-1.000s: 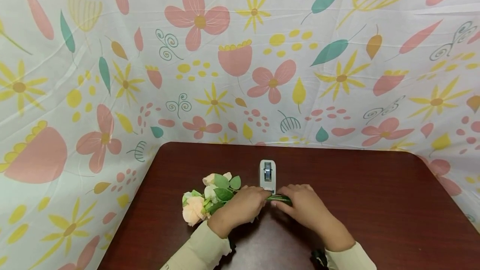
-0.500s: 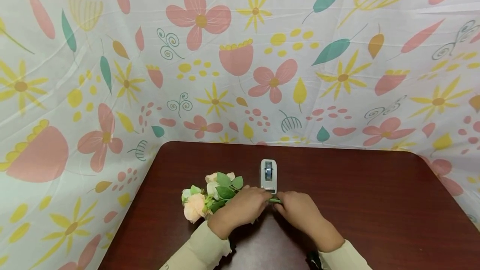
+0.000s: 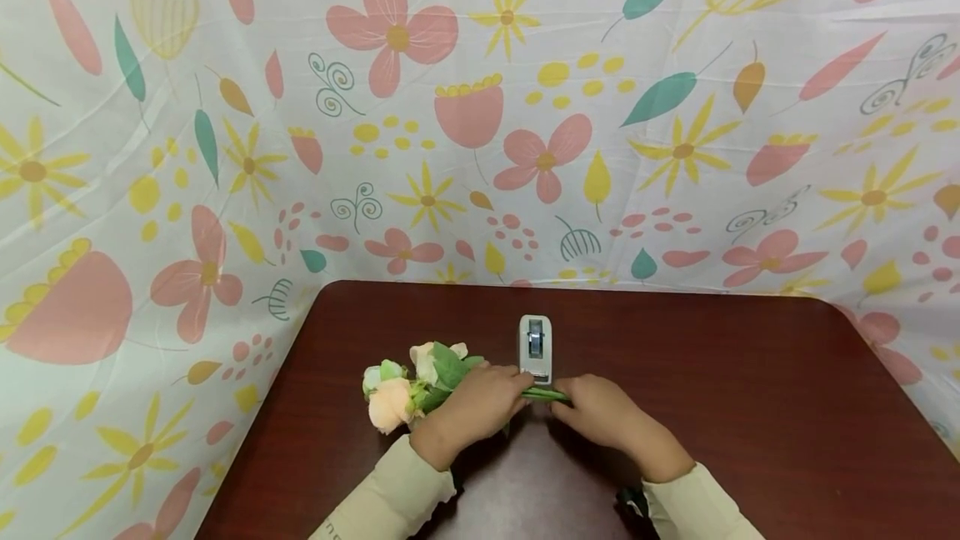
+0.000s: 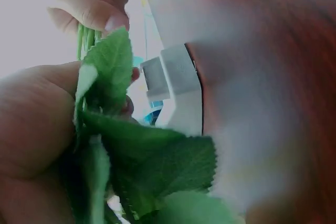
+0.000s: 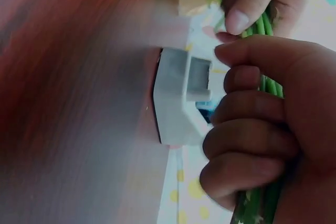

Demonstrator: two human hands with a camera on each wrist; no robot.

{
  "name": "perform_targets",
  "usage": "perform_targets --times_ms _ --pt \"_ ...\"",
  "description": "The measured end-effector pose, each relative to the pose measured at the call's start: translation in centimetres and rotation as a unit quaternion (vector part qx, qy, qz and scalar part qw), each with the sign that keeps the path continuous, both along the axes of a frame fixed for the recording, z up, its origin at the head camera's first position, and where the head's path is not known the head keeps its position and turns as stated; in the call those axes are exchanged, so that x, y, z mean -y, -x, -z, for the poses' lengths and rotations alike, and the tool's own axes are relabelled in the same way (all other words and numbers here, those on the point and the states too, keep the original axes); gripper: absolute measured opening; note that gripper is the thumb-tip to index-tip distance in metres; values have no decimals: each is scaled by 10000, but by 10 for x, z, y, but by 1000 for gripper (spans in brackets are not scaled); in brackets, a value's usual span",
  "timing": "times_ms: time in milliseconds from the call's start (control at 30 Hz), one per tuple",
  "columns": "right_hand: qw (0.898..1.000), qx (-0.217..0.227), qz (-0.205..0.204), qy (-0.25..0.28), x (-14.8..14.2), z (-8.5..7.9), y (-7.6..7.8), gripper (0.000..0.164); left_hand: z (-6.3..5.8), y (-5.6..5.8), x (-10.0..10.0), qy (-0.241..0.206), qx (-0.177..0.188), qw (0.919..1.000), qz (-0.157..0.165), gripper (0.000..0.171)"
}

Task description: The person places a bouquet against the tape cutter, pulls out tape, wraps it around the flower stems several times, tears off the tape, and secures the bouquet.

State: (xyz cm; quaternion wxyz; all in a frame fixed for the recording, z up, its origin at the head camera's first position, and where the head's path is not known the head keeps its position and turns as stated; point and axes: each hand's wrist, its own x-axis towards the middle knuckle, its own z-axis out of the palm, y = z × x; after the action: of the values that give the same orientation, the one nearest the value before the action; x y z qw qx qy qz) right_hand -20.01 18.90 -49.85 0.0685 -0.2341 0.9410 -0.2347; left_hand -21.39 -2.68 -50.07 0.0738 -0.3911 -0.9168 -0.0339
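My left hand [image 3: 480,405] grips the green stems of a bunch of flowers [image 3: 392,403] just below the leaves. The peach and cream blooms point to the left in the head view. Curled round the lower stems [image 5: 270,85] is my right hand [image 3: 600,412], its fingers folded over them in the right wrist view. A short stretch of stem [image 3: 546,394] shows between the two hands. Serrated leaves [image 4: 163,161] cover part of the left palm in the left wrist view. Just beyond the hands stands a white tape dispenser [image 3: 536,350] with a roll in it.
The dark red-brown table [image 3: 697,365] reaches out to both sides. Behind and to the left hangs a white cloth [image 3: 480,123] printed with flowers and leaves. Its lower edge meets the table's far side.
My right hand has shifted slightly left along the stems, its fingers more folded. The left hand keeps its hold, and the blooms have tilted a little. The dispenser stays put.
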Motion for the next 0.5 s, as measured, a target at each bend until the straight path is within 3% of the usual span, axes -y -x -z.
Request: perform_targets --times_ms 100,200,400,433,500 --pt "9994 -352 -56 -16 -1 0 1 15 -1 2 2 8 276 9996 -39 9" --pt "9948 -985 -46 -257 1 2 0 12 -3 4 3 -11 595 9982 -53 9" --pt "9557 -2759 -34 -1023 10 6 -8 25 -12 7 2 -41 1265 9920 -2 12" --pt "9511 -2906 -10 -1052 11 7 -9 26 -13 8 2 -53 1358 9907 -1 12" --pt "9518 -2901 51 -1000 12 8 -10 27 -16 8 2 -73 1445 9895 -17 12"
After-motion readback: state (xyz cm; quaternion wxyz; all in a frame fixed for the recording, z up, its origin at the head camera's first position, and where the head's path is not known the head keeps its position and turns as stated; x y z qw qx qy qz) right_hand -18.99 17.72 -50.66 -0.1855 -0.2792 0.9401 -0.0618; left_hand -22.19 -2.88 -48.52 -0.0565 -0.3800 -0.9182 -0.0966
